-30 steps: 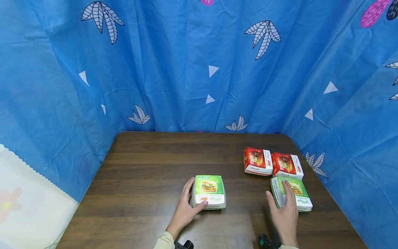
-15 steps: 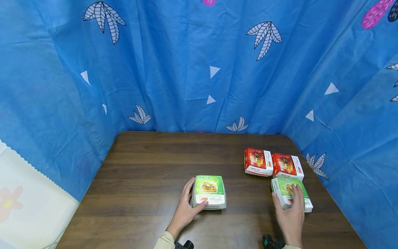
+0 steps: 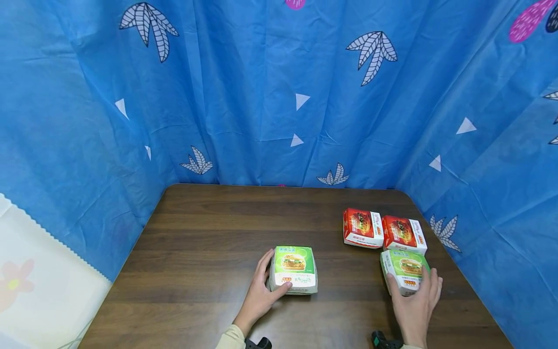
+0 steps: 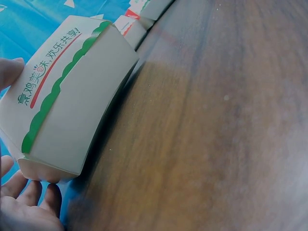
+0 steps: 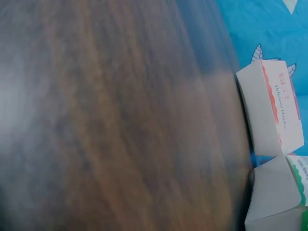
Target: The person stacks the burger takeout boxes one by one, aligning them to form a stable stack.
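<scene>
Head view: squarish cardboard boxes (image 3: pixel 295 261) on wood-grained table (image 3: pixel 209 232).

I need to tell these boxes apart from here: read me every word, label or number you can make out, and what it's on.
"鸡美味,欢乐共享!" on the side of the left green box; one character before it is unclear.
"Delicious Hambu", then blurred, on the front of the left red box.
Too small or blurred to read: lid print on these two, on the right green box and on the right red box.
No numbers are legible.
</scene>
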The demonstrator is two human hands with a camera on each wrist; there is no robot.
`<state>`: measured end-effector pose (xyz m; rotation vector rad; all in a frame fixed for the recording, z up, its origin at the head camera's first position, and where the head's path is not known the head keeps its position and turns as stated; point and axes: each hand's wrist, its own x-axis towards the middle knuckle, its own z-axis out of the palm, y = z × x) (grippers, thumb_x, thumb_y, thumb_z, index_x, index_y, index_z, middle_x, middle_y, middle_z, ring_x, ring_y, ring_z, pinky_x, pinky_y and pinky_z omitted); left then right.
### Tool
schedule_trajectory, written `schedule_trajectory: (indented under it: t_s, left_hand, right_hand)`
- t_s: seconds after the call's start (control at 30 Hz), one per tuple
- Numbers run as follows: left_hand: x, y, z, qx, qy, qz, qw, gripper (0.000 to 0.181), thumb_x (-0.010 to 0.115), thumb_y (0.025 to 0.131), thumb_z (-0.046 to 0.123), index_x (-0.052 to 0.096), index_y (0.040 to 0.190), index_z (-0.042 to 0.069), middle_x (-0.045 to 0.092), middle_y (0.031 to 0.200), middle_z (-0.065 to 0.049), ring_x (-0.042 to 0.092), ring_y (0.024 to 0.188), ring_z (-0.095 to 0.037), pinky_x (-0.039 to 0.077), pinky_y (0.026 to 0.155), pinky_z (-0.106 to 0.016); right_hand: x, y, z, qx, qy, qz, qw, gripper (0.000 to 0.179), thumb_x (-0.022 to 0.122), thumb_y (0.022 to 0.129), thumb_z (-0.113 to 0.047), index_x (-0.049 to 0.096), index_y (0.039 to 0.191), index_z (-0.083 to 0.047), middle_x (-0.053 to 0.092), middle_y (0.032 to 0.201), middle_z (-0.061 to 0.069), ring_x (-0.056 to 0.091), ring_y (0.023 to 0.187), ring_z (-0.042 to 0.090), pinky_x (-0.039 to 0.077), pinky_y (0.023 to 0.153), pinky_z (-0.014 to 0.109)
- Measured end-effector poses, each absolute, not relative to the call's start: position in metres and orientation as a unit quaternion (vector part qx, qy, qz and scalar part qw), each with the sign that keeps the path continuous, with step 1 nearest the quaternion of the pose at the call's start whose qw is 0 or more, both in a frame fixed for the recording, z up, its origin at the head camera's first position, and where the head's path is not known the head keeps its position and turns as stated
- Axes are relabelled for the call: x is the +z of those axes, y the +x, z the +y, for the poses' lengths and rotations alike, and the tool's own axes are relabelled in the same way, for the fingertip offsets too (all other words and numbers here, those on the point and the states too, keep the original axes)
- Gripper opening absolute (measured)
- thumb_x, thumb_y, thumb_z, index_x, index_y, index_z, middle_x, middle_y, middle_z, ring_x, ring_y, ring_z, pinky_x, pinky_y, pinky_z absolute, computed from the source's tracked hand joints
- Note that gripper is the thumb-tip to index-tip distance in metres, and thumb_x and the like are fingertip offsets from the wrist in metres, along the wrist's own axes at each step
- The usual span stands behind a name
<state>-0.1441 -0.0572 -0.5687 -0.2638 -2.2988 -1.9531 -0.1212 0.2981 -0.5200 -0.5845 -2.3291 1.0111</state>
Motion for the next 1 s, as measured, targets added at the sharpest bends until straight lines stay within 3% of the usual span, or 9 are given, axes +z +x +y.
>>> schedule_trajectory:
  t_s: [0.27,0.63,1.0]
  left_hand:
    - [-0.568,-0.144,-0.056,-0.655,-0.082,-0.750,0.050,0.098,0.088,0.083,0.028,0.032,0.161,0.010,0.030,0.167,-0.008,0.031,0.152,-0.027,0.030,0.121,-0.048]
    - [-0.567,-0.145,-0.056,-0.657,-0.082,-0.747,0.050,0.098,0.088,0.083,0.025,0.032,0.161,0.008,0.030,0.167,-0.009,0.032,0.152,-0.025,0.030,0.122,-0.045]
    - [-0.567,-0.143,-0.056,-0.656,-0.083,-0.749,0.053,0.098,0.088,0.083,0.027,0.032,0.161,0.011,0.030,0.167,-0.010,0.031,0.152,-0.026,0.030,0.121,-0.049]
  right_hand:
    - [-0.525,-0.120,0.304,0.382,-0.232,-0.860,0.248,0.097,0.077,0.090,-0.023,0.016,0.162,0.001,-0.002,0.170,0.028,-0.010,0.157,0.044,-0.004,0.124,0.065]
    - [-0.528,-0.120,0.310,0.406,-0.287,-0.845,0.197,0.117,0.073,0.093,-0.036,-0.015,0.162,-0.001,-0.015,0.169,0.026,-0.015,0.156,0.044,-0.006,0.125,0.062]
    - [-0.535,-0.120,0.312,0.412,-0.298,-0.839,0.194,0.116,0.072,0.094,-0.037,-0.014,0.162,0.001,-0.015,0.169,0.026,-0.012,0.156,0.046,-0.001,0.126,0.062]
